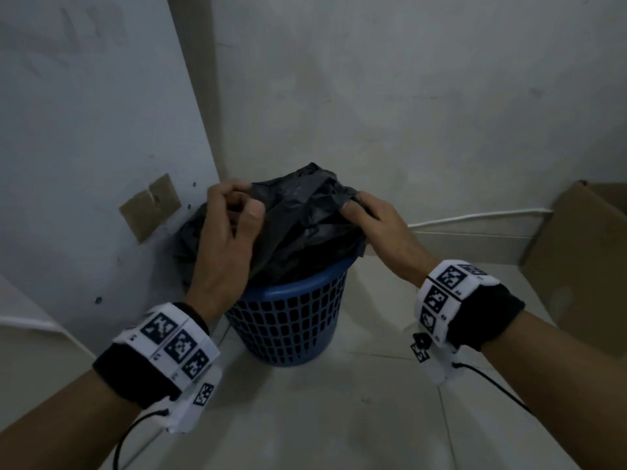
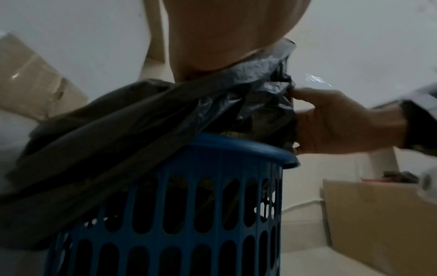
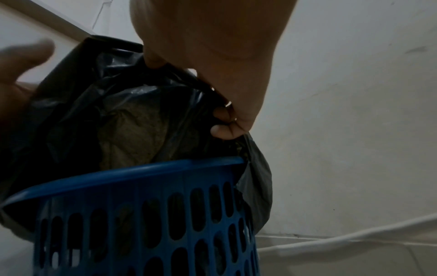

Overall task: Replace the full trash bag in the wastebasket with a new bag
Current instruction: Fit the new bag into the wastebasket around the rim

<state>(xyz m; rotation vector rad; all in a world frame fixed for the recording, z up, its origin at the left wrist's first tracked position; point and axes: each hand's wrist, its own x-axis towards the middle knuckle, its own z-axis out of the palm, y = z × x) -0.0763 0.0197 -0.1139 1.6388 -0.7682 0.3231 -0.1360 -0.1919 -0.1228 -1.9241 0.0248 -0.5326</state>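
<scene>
Tiled corner, blue wastebasket, both hands gripping black bag

- Your head camera looks forward and down from above at the wastebasket, standing at 12 o'clock in a wall corner.
- Your left wrist camera sits close and low, looking up past the blue rim.
- Your right wrist camera does likewise from the opposite side.
- All three views share the rim and the black bag.
</scene>
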